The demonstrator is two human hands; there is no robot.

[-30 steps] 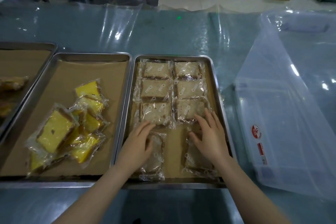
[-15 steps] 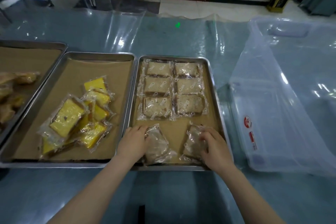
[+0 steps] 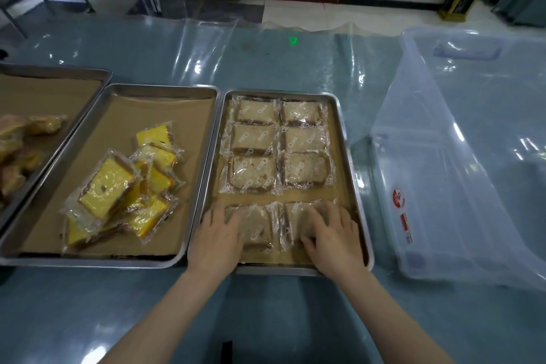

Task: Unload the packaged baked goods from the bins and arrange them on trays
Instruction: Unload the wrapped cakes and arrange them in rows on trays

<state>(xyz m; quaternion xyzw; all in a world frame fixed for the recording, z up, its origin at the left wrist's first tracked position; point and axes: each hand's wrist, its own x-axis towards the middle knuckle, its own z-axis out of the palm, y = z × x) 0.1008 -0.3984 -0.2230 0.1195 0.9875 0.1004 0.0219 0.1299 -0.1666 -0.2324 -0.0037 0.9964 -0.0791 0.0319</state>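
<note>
Wrapped brown cake slices (image 3: 252,139), two columns on the paper-lined right tray (image 3: 348,162)
Nearest pair, front row: left packet (image 3: 260,227) under left hand (image 3: 217,241), right packet (image 3: 292,219) under right hand (image 3: 334,238), fingers of both spread, resting flat; yellow cake packets (image 3: 124,189) heaped on middle tray (image 3: 165,89); clear bin (image 3: 443,186) beside, on the right

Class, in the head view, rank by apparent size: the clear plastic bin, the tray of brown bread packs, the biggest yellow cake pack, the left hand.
1. clear plastic bin (partly cropped)
2. tray of brown bread packs
3. biggest yellow cake pack and left hand look alike; the hand is nearer, so unranked.
</note>
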